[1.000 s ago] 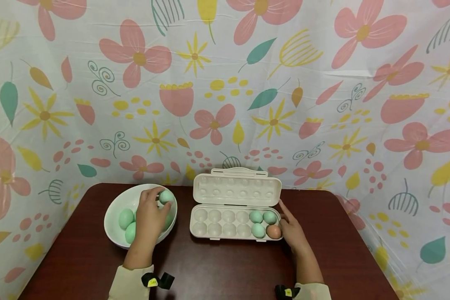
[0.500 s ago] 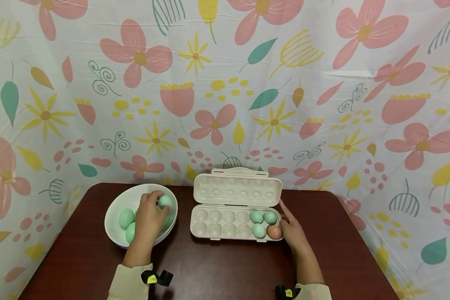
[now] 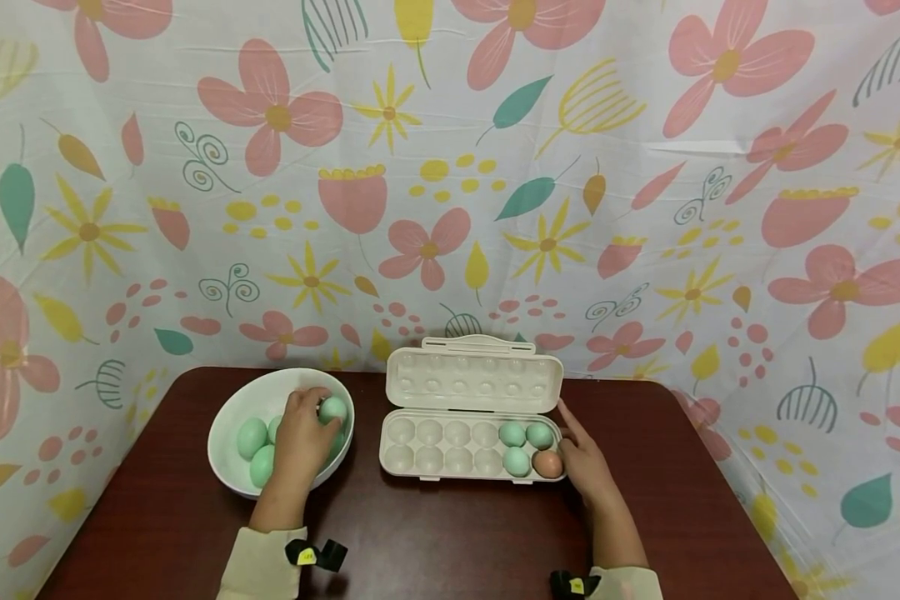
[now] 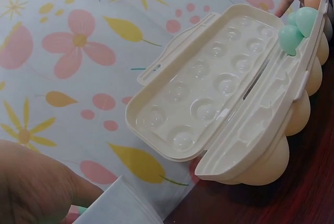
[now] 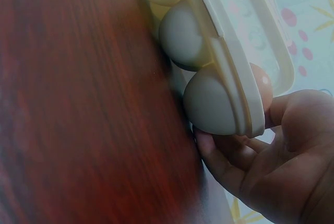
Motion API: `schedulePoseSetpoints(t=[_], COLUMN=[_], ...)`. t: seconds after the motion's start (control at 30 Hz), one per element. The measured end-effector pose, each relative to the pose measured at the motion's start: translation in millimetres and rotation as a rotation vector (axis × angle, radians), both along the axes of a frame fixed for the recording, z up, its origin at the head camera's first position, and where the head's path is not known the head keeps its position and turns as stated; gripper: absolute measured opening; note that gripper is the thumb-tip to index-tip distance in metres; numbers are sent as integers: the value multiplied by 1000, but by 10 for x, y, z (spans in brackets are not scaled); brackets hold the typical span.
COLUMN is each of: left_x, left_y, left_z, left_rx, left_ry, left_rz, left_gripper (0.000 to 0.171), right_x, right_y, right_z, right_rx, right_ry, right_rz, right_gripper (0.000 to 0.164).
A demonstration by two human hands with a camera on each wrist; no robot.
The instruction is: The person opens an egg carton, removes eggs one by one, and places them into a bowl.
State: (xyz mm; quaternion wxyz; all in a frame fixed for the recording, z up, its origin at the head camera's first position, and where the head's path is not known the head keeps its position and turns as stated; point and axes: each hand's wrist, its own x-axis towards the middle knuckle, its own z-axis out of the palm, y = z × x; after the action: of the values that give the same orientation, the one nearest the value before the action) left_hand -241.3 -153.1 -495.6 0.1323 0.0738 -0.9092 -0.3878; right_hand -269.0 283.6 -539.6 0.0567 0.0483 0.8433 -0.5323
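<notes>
the left hand had a green egg pinched between bent fingers and thumb, opened only as wide as the egg, at the right side of the white bowl. other green eggs lay in the bowl. the right hand was curled round the right end of the egg box, its thumb beside the brown egg and its fingers low against the end cup.

the held egg was probably light, stiff and smooth, apt to slip or roll and, if real, easily cracked; the best hold seemed a gentle one round its widest part, thumb opposite fingers. the box looked like thin, light plastic, likely a little springy and weighted toward its filled end, so steadying it by that end made sense.

the back of the left hand hid part of the bowl's eggs, so they could not be counted, and whether the held egg touched one below was unclear. the left wrist view cut off most of the bowl and showed only a sliver of green under the hand, too small to name. in the right wrist view the fingertips under the box were dim.
</notes>
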Motion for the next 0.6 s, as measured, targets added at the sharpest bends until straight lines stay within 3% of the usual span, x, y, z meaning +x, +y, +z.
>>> schedulePoseSetpoints(t=[0.6], left_x=[-37], left_y=[-22], left_z=[-88], left_rx=[-115], left_ry=[11], left_rz=[-40], left_gripper=[46], right_x=[-16], right_y=[7], right_z=[-47], right_rx=[0], right_ry=[20], right_rz=[9], right_gripper=[65])
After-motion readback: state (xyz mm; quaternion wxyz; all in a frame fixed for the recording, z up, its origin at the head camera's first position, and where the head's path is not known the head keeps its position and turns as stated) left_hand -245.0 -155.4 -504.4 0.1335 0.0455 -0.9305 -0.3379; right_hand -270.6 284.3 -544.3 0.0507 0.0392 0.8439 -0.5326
